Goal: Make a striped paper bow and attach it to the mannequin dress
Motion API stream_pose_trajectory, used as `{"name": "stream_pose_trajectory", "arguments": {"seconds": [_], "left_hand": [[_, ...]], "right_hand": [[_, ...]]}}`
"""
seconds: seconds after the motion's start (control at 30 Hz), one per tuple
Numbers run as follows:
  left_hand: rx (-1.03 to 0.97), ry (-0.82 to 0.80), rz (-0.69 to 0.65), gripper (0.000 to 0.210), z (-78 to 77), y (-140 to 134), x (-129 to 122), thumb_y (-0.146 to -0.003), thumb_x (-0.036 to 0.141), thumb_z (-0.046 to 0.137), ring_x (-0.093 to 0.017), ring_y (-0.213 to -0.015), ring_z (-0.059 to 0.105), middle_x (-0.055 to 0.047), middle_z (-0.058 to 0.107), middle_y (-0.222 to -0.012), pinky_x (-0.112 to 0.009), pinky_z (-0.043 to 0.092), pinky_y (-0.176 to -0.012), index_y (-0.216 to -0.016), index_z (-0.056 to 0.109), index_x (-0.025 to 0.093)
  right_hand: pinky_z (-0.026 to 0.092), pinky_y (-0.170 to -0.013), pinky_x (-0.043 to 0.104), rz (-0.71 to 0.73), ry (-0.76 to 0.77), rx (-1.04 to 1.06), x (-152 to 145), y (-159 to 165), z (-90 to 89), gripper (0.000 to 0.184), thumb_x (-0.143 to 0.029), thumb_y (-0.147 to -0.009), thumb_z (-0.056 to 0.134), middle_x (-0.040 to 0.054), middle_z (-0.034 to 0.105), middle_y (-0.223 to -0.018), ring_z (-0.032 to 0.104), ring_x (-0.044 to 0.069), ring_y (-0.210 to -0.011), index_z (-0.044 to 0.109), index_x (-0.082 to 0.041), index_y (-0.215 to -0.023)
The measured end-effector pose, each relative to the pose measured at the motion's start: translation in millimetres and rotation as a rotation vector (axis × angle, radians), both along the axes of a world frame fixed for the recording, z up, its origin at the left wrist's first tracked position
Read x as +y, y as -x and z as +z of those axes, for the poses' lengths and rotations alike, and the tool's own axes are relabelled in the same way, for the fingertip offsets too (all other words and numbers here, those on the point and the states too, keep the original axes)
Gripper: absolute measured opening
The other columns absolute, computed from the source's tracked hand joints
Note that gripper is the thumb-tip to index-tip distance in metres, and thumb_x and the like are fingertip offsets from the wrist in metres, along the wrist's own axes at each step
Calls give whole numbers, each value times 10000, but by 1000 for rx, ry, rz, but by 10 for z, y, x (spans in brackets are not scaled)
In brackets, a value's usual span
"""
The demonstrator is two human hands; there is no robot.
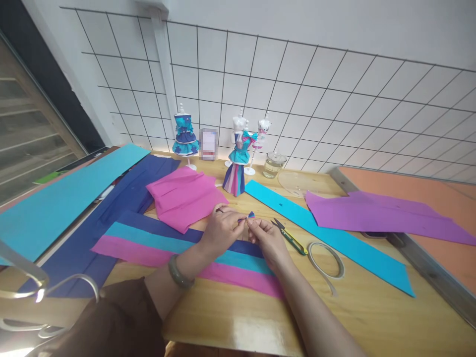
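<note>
Between my fingertips is a small folded piece of blue, teal and pink paper (252, 215). My left hand (220, 230) pinches one end of it, and my right hand (265, 238) pinches the other. Both hands are closed and hover over a long strip of crepe paper banded in dark blue, teal and pink (156, 243). To the right of my right hand lie thread snips (292, 238) with a yellow and green handle. Beside them is a roll of pale tape (327, 260) with its loose end trailing toward me.
Pink paper (189, 196), dark blue paper (137, 183) and a teal sheet (74, 196) cover the left. A teal strip (353, 243) and purple paper (386, 210) lie right. Behind stand small dress forms (185, 134) and a glass (274, 165) of pale liquid.
</note>
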State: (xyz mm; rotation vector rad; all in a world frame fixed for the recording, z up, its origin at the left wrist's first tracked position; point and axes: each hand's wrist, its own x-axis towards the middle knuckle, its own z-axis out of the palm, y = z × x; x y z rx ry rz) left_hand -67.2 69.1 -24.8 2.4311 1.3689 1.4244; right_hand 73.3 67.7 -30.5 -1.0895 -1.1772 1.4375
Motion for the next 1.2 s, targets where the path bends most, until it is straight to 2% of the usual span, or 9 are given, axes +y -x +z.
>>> {"name": "stream_pose_trajectory", "arguments": {"seconds": [0.43, 0.5, 0.67, 0.73, 0.9, 1.2], "left_hand": [[159, -3, 25, 162, 6, 14, -33, -795, 148, 455, -162, -788, 583, -31, 660, -726, -402, 315, -908, -765, 610, 188], [181, -19, 26, 168, 17, 21, -35, -799, 147, 450, -167, -794, 580, -37, 656, -727, -407, 312, -909, -765, 610, 185], [172, -27, 78, 165, 14, 41, -5, -807, 150, 445, -165, -770, 570, -26, 648, -697, -399, 319, -887, -750, 596, 184], [105, -13, 94, 141, 6, 44, 18, -795, 154, 466, -155, -736, 570, -16, 647, -687, -379, 337, -861, -736, 590, 185], [-32, 43, 114, 94, 15, 42, 41, -761, 162, 511, -155, -730, 571, -10, 648, -697, -345, 368, -803, -734, 594, 197], [-34, 48, 89, 94, 39, 34, 9, -778, 170, 498, -157, -747, 569, -12, 644, -711, -349, 361, -824, -753, 583, 201]], "right_hand": [[260, -435, 227, -36, -27, -54, -31, 24, 17, 380, -459, -697, 629, -23, 490, -442, 379, 74, -394, 495, -172, -487], [272, -448, 229, -26, -14, 14, -43, 11, 44, 374, -436, -706, 630, -30, 470, -436, 370, 72, -401, 485, -171, -485], [341, -511, 222, 245, 287, 578, -62, -81, 121, 323, -384, -777, 571, -88, 304, -469, 223, 49, -399, 434, -183, -566], [344, -515, 211, 314, 343, 702, -63, -114, 133, 333, -364, -802, 547, -99, 238, -484, 147, 45, -398, 388, -185, -571], [316, -486, 209, 387, 343, 713, -77, -126, 137, 379, -370, -822, 517, -106, 169, -478, 72, 51, -398, 297, -195, -568], [203, -431, 231, 618, 379, 554, -133, -161, 116, 506, -424, -761, 540, -105, 133, -422, 89, 39, -360, 158, -196, -519]]}}
